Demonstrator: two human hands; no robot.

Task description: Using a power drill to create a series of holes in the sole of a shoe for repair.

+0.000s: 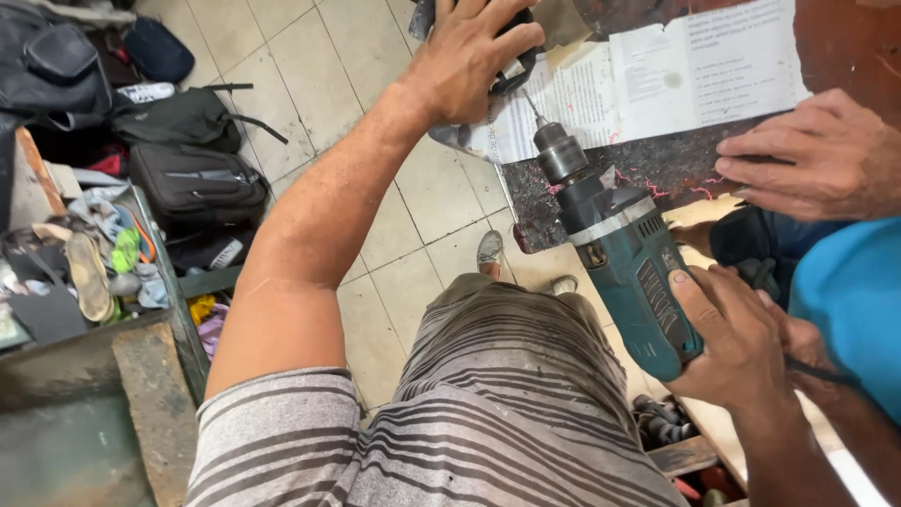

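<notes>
My left hand [469,56] reaches out at the top and clamps down on a dark object [516,68], most of it hidden under my fingers. The object rests on printed paper sheets [694,66] laid over a dark, scuffed workbench slab [657,169]. My right hand [737,343] grips the rear handle of a teal electric drill [624,253]. The drill's metal chuck [560,150] and thin bit point up toward the dark object. Whether the bit's tip touches it I cannot tell.
Another person in a blue shirt rests a hand [807,155] on the slab's right edge. Black bags [192,183] and a pile of shoes [89,268] lie at the left on and beside the tiled floor [310,56]. A foot in a sandal [489,252] shows below the bench.
</notes>
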